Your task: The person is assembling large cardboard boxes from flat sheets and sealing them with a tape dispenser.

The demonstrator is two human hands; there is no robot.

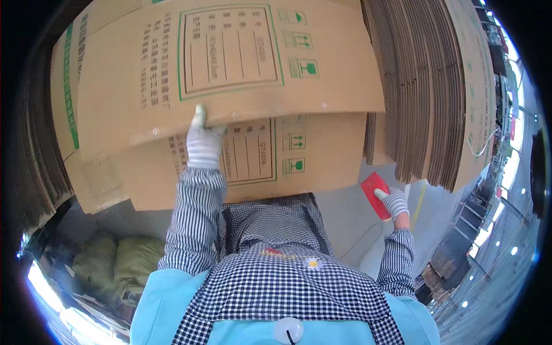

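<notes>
Checked apron (287,287) sits nearest me. Beyond it, my left hand (204,144) grips the cardboard sheet (230,63) by its near edge; well to the right, my right hand (395,203) clasps a red card (371,191).

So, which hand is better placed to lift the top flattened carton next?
Probably the left hand: it grips the near edge of the top flattened carton, thumb above. The right hand is away from it, off to the side, holding a red object.
</notes>
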